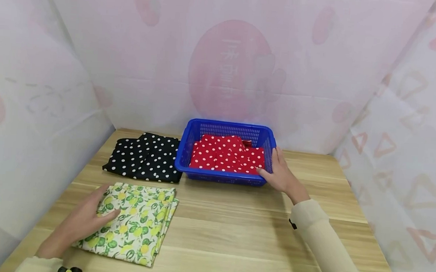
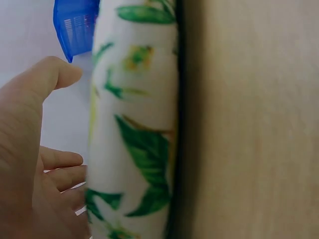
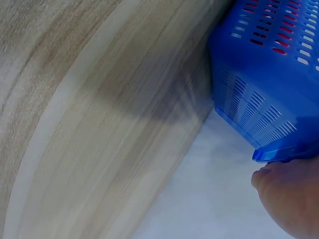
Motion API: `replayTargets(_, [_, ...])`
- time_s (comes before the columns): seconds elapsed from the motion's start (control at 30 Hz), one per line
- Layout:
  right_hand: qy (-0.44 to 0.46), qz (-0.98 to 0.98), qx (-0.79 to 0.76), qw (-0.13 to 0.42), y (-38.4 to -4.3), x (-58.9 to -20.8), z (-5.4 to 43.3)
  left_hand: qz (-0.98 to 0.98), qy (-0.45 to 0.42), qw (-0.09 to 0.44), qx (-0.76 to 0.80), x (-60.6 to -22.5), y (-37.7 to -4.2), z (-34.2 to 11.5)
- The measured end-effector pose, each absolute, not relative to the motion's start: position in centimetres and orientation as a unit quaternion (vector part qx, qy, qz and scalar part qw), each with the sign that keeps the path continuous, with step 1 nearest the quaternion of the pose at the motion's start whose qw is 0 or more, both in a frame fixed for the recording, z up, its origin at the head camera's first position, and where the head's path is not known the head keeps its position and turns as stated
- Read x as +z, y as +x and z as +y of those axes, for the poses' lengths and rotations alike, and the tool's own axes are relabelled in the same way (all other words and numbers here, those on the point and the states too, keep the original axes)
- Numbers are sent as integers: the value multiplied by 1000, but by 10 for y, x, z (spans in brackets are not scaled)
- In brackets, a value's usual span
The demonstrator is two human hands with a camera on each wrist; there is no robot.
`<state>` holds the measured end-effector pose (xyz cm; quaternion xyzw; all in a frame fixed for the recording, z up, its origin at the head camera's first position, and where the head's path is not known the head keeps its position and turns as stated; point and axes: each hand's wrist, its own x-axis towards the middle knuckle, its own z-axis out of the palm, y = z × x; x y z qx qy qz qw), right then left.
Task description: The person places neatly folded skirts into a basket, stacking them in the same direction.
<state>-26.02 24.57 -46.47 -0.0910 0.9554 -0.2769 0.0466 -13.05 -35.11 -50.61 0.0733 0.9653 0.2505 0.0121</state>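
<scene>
My left hand [image 1: 86,218] is over the left part of a folded cloth [image 1: 135,226] with a lemon-and-leaf print, its thumb spread from the fingers. In the left wrist view the cloth's folded edge [image 2: 134,119] stands close to the camera, beside the thumb and loose fingers. My right hand [image 1: 281,175] holds the front right corner of a blue plastic basket [image 1: 221,177], thumb at the front rim and fingers along the right side. Inside the basket lies a folded red cloth with white dots [image 1: 226,155]. The right wrist view shows part of that hand at the basket's rim [image 3: 284,152].
A folded black cloth with white dots [image 1: 143,156] lies left of the basket, its right end against the basket's side. Everything stands on a wooden table [image 1: 228,231]. Pale printed sheets [image 1: 162,67] hang behind and at both sides.
</scene>
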Motion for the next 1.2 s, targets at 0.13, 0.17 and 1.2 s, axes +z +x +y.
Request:
replayTargets(0.13, [-91, 956, -277, 45, -261, -466, 244, 964, 79, 22, 255, -513, -131, -357])
replayTargets(0.17, [-92, 956, -276, 45, -261, -467, 244, 963, 81, 24, 257, -514, -131, -358])
replayTargets(1.2, [-89, 958, -269, 43, -261, -464, 244, 962, 118, 54, 239, -526, -128, -343])
